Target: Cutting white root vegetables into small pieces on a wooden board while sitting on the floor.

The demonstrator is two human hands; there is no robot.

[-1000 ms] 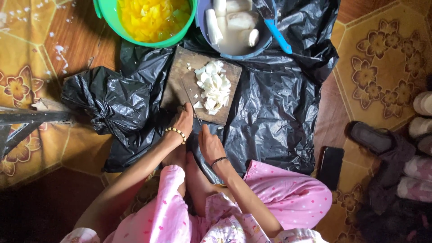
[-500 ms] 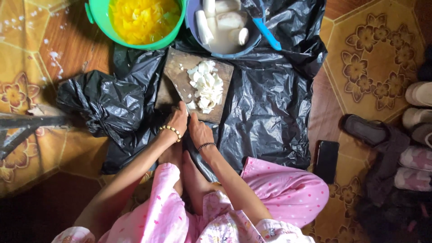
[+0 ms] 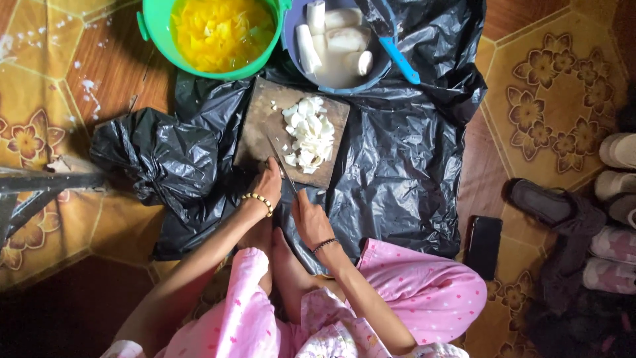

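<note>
Knife (image 3: 281, 166) (both hands closer now) on board (image 3: 255, 136)

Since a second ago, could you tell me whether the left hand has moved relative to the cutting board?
No. The left hand sits at the near edge of the cutting board, beside the white pieces, as before; only the camera view shifted.

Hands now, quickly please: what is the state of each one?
Left hand: closed on a knife over the wooden cutting board.
Right hand: cannot tell if holding anything; rests on black plastic sheet.
</note>
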